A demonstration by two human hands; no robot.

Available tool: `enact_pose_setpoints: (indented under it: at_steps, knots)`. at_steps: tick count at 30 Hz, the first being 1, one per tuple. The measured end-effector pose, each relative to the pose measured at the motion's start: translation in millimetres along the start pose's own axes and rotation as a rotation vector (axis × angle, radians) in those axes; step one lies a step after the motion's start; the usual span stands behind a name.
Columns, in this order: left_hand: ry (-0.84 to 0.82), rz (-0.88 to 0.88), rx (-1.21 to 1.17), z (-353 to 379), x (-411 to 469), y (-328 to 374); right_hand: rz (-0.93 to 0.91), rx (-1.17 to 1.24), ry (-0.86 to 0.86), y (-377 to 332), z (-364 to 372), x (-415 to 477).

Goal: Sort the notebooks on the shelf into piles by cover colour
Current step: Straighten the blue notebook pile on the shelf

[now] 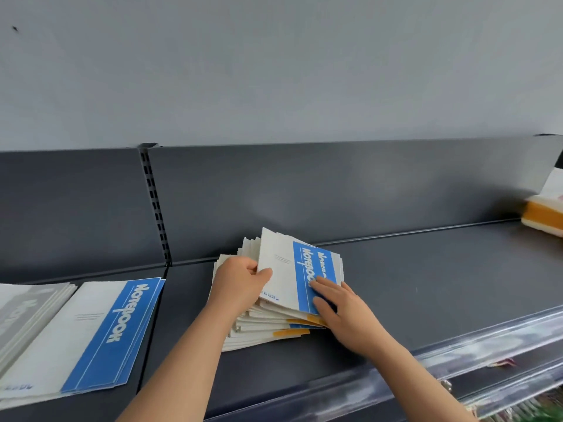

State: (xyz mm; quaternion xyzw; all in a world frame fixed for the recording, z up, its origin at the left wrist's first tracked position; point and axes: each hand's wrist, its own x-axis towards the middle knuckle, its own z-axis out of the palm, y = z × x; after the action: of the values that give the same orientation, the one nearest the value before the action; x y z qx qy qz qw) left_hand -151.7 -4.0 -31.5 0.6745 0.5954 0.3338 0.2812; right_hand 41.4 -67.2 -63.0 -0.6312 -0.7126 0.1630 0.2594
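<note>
A fanned, unsorted stack of notebooks (268, 327) lies in the middle of the dark shelf (426, 284), with blue and yellow cover edges showing. My left hand (240, 278) pinches the left edge of the top blue-and-white notebook (283, 269), which is tilted up off the stack. My right hand (341, 306) rests with straight fingers on that notebook's blue band. To the left lies a pile of blue notebooks (91, 333), and beside it at the frame edge a pile of grey notebooks (27, 312).
A yellow-and-white pack (543, 216) sits at the far right of the shelf. The shelf's back panel (335, 193) rises behind the stack, with a slotted upright (155, 205) between sections. A clear plastic strip (457, 354) runs along the front edge.
</note>
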Motion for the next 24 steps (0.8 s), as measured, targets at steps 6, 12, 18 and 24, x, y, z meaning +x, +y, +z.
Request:
enact_pose_setpoints:
  at_steps: [6,12,18,24]
  knots:
    - [0.107,-0.088,-0.004,-4.3,-6.6,-2.0,0.078,0.126,0.111,20.9,0.8,5.0]
    - [0.171,-0.117,-0.026,3.1,-13.1,8.8,0.068,0.151,0.063,17.1,-1.0,5.5]
    - [0.152,-0.146,-0.013,2.3,-11.9,0.4,0.032,0.332,0.084,10.9,8.1,9.5]
    - [0.15,-0.138,-0.099,-1.6,-17.7,-1.8,0.01,0.176,0.112,14.2,11.7,13.7]
